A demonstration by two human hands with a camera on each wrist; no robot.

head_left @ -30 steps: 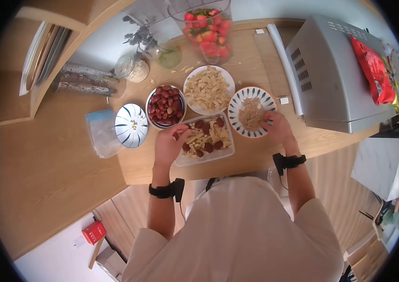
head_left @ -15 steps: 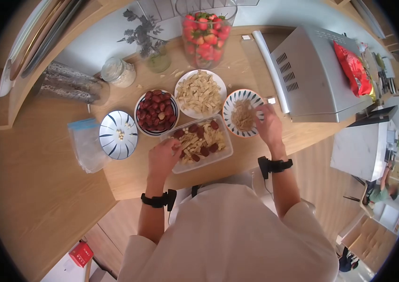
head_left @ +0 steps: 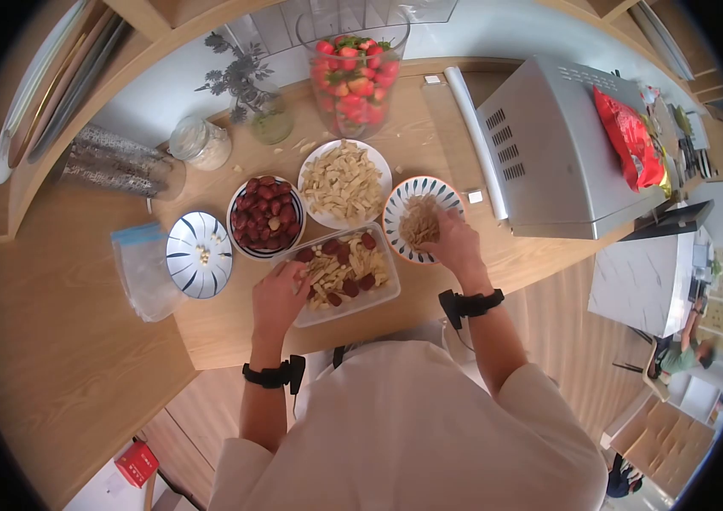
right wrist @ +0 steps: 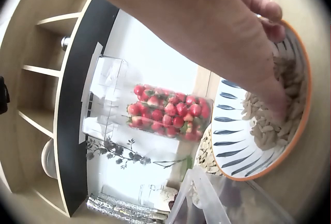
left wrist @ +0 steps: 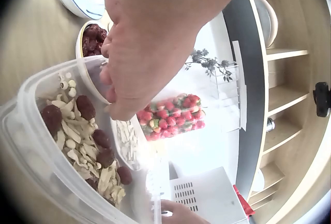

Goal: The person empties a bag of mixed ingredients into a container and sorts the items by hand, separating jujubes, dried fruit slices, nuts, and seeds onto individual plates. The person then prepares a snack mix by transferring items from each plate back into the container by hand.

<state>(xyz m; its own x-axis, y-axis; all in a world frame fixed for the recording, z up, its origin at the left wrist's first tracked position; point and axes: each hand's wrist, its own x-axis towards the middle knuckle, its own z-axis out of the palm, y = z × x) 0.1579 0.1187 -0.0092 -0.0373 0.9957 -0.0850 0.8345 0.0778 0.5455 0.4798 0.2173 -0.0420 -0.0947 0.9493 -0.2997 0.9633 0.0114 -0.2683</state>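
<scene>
In the head view my left hand (head_left: 277, 299) is at the left end of a clear plastic container (head_left: 346, 316) filled with pale slices and red dates. Its bent fingers are right at the rim, as the left wrist view shows too; I cannot tell whether they grip it. My right hand (head_left: 459, 244) reaches into a bowl with an orange rim and blue dashes (right wrist: 227, 123). In the right wrist view one digit presses down among light brown slices (right wrist: 266, 133). The slices hide that fingertip.
Behind the container stand a bowl of red dates (head_left: 266, 213) and a plate of pale slices (head_left: 343, 181). A striped bowl-like dish (head_left: 199, 274) with small pale pieces lies left, by a plastic bag (head_left: 142, 277). Strawberries (head_left: 353, 89) fill a tall clear vessel. A grey appliance (head_left: 549, 162) stands right.
My right hand has moved from the bowl's right rim in over the brown slices. My left hand has drawn back from over the contents to the container's left edge. The head view has shifted.
</scene>
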